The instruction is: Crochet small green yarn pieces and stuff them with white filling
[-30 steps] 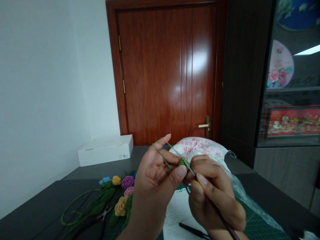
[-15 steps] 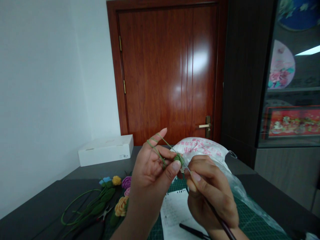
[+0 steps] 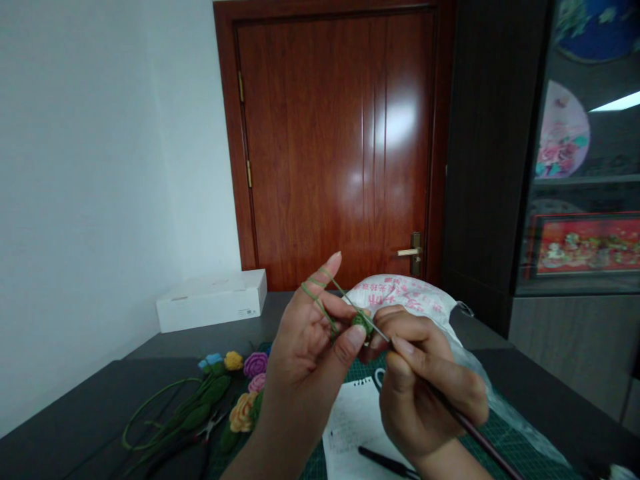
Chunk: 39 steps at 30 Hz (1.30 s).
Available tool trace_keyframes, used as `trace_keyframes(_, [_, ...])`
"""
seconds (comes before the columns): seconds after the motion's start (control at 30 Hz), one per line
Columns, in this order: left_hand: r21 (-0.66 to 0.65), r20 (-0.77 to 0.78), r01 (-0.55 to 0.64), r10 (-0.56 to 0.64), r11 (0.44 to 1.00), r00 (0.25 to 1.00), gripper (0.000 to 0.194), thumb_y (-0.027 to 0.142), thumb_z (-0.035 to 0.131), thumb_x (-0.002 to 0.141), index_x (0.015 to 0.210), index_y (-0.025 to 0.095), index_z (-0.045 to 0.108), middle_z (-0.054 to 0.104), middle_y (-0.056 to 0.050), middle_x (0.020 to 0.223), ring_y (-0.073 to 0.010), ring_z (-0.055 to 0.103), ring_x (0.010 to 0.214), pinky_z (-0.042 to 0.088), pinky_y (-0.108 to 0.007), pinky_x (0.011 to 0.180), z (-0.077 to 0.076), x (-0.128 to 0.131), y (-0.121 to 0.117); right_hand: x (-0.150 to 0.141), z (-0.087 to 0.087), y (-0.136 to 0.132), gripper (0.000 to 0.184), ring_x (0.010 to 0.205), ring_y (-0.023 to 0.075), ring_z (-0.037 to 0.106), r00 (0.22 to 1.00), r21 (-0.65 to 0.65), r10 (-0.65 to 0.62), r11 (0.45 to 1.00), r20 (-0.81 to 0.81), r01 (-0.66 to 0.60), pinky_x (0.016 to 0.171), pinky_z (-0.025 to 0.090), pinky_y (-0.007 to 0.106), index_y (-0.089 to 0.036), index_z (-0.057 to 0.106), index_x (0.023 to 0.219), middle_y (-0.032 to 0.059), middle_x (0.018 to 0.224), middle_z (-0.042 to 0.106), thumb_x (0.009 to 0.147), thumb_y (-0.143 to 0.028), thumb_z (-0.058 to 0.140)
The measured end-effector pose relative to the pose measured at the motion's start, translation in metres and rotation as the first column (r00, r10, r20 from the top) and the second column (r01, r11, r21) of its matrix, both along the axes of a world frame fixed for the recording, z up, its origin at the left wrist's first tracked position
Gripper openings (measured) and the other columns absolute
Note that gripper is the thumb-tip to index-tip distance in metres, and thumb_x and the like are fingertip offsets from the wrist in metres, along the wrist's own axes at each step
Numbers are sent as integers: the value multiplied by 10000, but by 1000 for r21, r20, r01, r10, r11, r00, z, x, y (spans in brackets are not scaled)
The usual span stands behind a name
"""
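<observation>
My left hand [image 3: 305,360] pinches a small green crocheted piece [image 3: 362,325] between thumb and fingers. Green yarn [image 3: 320,293] runs from that piece and loops around my raised left fingers. My right hand [image 3: 425,387] grips a crochet hook [image 3: 475,430] with a long dark handle, like a pencil. Its thin metal shaft reaches up to the green piece, and the tip is hidden against the stitches.
Crocheted flowers [image 3: 243,412] with green stems and leaves, plus pliers [image 3: 213,427], lie on the dark table [image 3: 75,413] at left. Below my hands are a printed paper [image 3: 350,427], a black pen [image 3: 385,462] and a green cutting mat [image 3: 500,433]. A plastic bag [image 3: 400,293] lies behind them.
My hands have shifted slightly, and the hook handle now slants further right. The left hand still holds the green piece, and the yarn stays looped on its fingers.
</observation>
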<state>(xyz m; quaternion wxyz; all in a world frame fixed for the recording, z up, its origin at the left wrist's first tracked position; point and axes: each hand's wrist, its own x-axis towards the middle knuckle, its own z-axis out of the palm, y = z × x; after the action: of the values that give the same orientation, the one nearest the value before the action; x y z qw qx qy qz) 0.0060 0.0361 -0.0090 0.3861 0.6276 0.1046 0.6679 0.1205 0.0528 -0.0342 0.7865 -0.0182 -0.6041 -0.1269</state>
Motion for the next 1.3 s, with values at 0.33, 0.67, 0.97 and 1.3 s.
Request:
trace_keyframes(0.33, [-69, 31, -60, 62, 996, 998, 600, 129, 771, 862, 1417, 244, 573, 645, -1, 901, -122, 636, 803, 574, -196, 693, 0, -3, 1, 20, -5, -2, 177, 672, 156, 608, 962, -96, -143, 981, 230, 169, 675, 549, 370, -183, 639, 991, 3, 754, 666, 964, -36, 546])
trace_keyframes(0.67, [-87, -58, 24, -29, 996, 998, 531, 162, 730, 901, 1408, 223, 582, 660, -29, 930, -121, 631, 704, 536, -222, 586, 2, -12, 7, 13, 8, -5, 88, 660, 142, 580, 928, -339, 341, 864, -148, -372, 632, 474, 315, -217, 623, 952, -13, 748, 601, 1009, -179, 567])
trace_keyframes(0.97, [-233, 16, 339, -345, 911, 938, 375, 169, 703, 900, 1271, 135, 658, 670, -52, 865, -124, 605, 639, 477, -209, 489, 10, -13, 8, 17, 17, -3, 258, 590, 117, 460, 515, -542, 747, 248, -421, -803, 622, 453, 274, -208, 570, 797, -33, 648, 528, 1024, -330, 570])
trace_keyframes(1.3, [-223, 23, 215, -215, 951, 976, 491, 204, 755, 871, 1341, 152, 624, 670, -46, 872, -158, 647, 705, 499, -222, 507, 7, -5, 5, 11, 9, 3, 152, 636, 123, 549, 785, -504, 549, 610, -288, -612, 616, 486, 266, -255, 571, 866, -48, 763, 610, 944, -269, 701])
